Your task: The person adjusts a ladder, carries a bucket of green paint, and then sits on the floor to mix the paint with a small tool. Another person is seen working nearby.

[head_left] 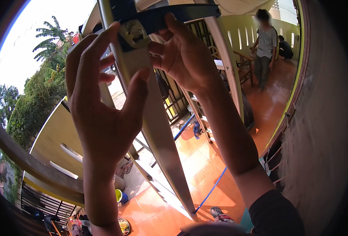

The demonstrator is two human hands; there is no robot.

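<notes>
A tall, pale metal post (164, 149) rises from the floor in front of me. Near its top a dark blue strap (189, 15) runs around it, with a metal buckle (134, 34) on the post's face. My left hand (103, 106) stays open beside the post, fingers spread, its index fingertip close to the buckle's left edge and its thumb in front of the post. On the other side my right hand (187, 59) pinches the strap, one finger in front of it and others below, right of the buckle. Part of the strap behind the post is hidden.
A ladder (205, 126) stands to the right of the post. A blue cord (211, 190) crosses the orange tiled floor (142, 216). Farther back right, a person (265, 51) stands near a wooden chair (242, 65), and another crouches (286, 49). A low wall (60, 137) lies left.
</notes>
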